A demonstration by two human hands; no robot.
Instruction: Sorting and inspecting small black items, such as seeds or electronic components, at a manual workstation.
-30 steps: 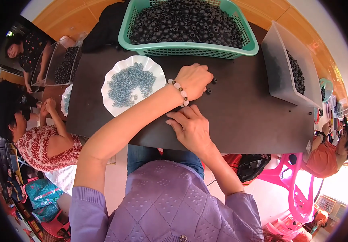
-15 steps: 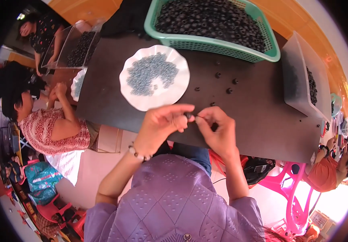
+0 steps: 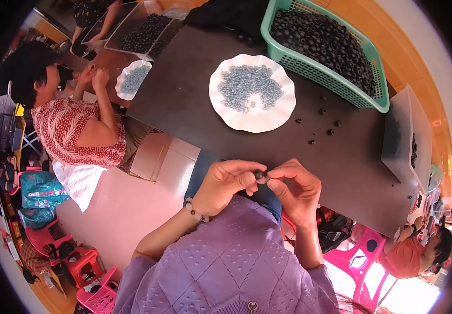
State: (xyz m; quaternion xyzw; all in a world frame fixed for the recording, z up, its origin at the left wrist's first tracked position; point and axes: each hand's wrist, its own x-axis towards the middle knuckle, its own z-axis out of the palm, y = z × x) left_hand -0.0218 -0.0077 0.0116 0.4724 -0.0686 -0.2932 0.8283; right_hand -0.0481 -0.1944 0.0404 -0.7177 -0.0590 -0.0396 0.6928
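Note:
My left hand [image 3: 219, 184] pinches a small round black part [image 3: 259, 174] between thumb and fingers, in front of my body at the table's near edge. My right hand [image 3: 297, 192] meets it from the right, thumb and forefinger pressed together against the part; whatever is between these fingertips is too small to make out. Beyond the hands, a white wavy-rimmed plate [image 3: 257, 123] holds a heap of tiny grey-blue clear pieces [image 3: 244, 86]. To its right, several loose black parts [image 3: 330, 132] lie on the dark table [image 3: 184, 112].
A green basket [image 3: 326, 75] full of black parts stands at the far right, with a clear plastic bin [image 3: 397, 131] beside it. At the left a co-worker [image 3: 82, 131] sits near a second plate [image 3: 126, 94] and another clear bin [image 3: 144, 34]. A pink stool [image 3: 359, 251] stands below the table.
The view has turned, so the table and plate appear farther right. Both hands have drawn back from the plate toward my body, still together at the black part.

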